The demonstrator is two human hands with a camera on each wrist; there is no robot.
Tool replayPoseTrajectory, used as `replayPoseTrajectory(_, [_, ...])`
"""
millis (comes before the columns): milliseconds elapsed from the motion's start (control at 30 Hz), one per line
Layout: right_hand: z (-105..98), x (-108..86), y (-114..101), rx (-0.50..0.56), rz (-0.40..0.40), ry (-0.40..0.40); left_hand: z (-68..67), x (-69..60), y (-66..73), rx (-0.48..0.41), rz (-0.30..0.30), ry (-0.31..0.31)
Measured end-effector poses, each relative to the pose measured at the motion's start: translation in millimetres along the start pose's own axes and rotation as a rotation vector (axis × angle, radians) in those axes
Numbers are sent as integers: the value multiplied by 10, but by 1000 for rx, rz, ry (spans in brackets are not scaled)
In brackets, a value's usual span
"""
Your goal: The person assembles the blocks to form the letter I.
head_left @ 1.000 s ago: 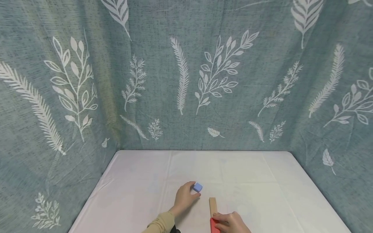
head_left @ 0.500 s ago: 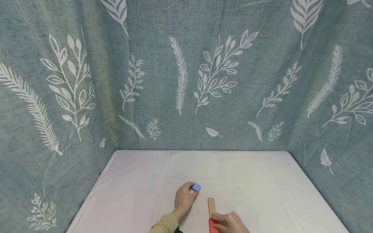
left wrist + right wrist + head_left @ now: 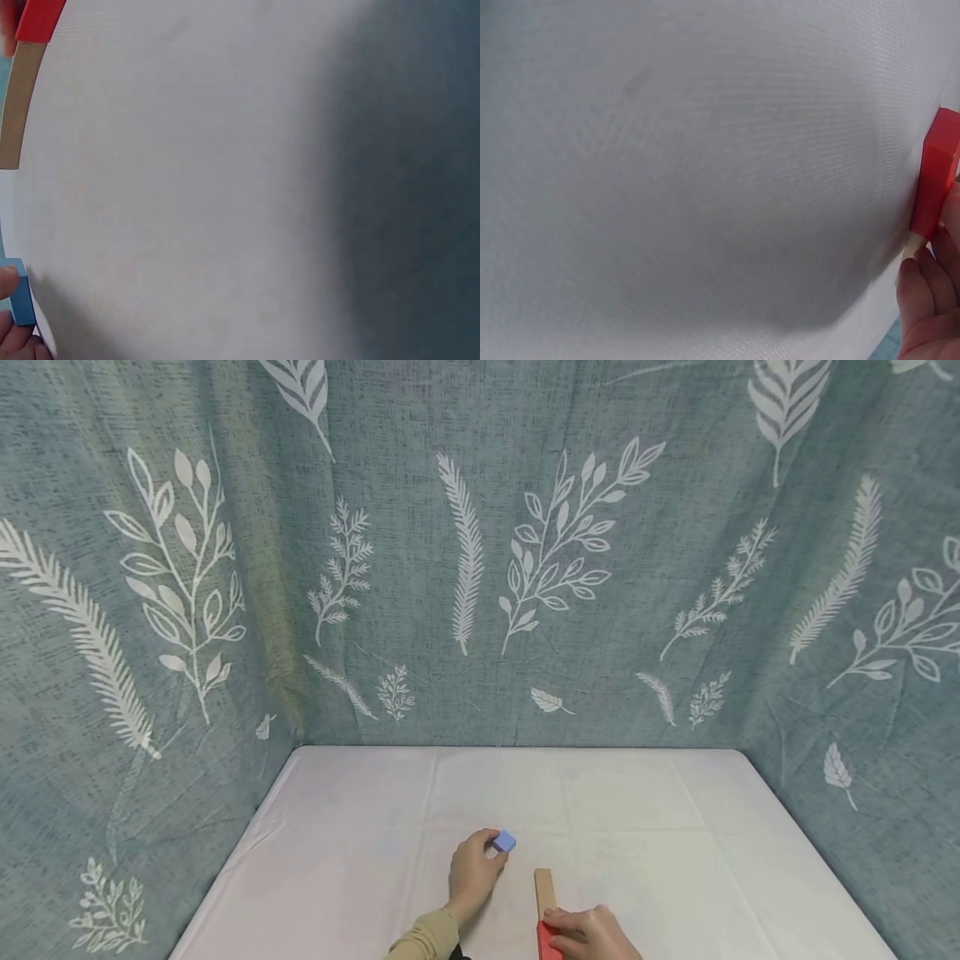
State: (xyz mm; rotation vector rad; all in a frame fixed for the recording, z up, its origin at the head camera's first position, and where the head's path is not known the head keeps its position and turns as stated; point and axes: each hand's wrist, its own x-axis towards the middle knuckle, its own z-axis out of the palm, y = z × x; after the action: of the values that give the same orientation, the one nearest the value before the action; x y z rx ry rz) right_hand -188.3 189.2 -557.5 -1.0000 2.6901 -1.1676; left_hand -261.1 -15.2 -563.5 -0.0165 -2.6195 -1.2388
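Note:
My left hand (image 3: 472,874) pinches a small blue block (image 3: 506,842) between thumb and fingers near the middle of the table. In the left wrist view the thumb lies on one face of the blue block (image 3: 23,300) and the fingers at its end. To the right and nearer me, my right hand (image 3: 594,933) grips a red block (image 3: 548,942) from its right side. A plain wooden block (image 3: 544,891) stretches away end to end with the red one; I cannot tell whether they are joined. The right wrist view shows the fingers on the red block (image 3: 935,180).
A white cloth (image 3: 637,827) covers the table. Patterned blue-green curtains (image 3: 420,610) hang behind it and along both sides. A tan sleeve (image 3: 427,935) covers my left forearm.
The left thumb and fingers have closed onto the blue block, which has shifted slightly left. My right hand stays on the red block. The view has turned very slightly.

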Motion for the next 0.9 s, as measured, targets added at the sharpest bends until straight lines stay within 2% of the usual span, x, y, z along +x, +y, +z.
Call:
replayPoseTrajectory(500, [9,4,-46,49,59,-5,-136,6,-82,-158,41,-42])
replayPoseTrajectory(700, [11,0,-54,80,71,-8,-199,119,-115,-194,138,-24])
replayPoseTrajectory(900, [14,-4,-54,91,74,-5,-353,242,-33,-278,218,-61])
